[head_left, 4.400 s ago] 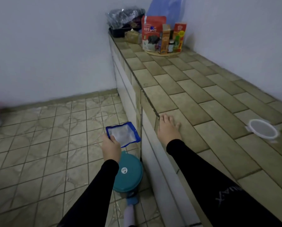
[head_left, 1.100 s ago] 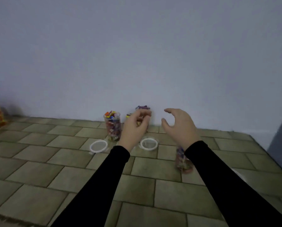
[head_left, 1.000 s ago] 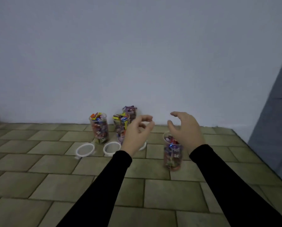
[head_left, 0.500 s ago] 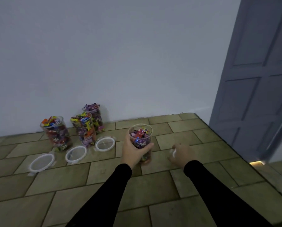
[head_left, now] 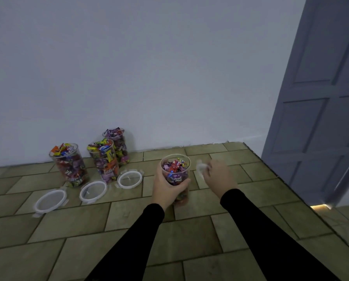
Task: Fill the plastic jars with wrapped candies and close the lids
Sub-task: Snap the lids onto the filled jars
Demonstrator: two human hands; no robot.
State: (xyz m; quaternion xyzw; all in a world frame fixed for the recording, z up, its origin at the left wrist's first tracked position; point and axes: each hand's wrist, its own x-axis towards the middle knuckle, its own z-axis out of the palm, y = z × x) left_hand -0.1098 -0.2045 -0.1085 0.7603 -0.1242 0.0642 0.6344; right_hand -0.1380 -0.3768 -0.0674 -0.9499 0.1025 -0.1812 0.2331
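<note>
Jar: my left hand (head_left: 168, 184) wraps round the candy jar (head_left: 175, 175), standing on the tiled counter (head_left: 129, 230).
Lid: my right hand (head_left: 220, 177) pinches the blurry white lid (head_left: 201, 169) beside it.
Feel: I think the jar is light, smooth and slippery, so I hold its middle.

Home interior, plain domestic room: olive-brown tiled counter (head_left: 129, 230), bare white painted wall (head_left: 149, 67), grey panelled door (head_left: 321, 108).

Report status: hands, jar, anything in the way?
Left hand grips open candy jar. Right hand holds its lid. Three other jars uncapped, lids on counter. Nothing blocking.
</note>
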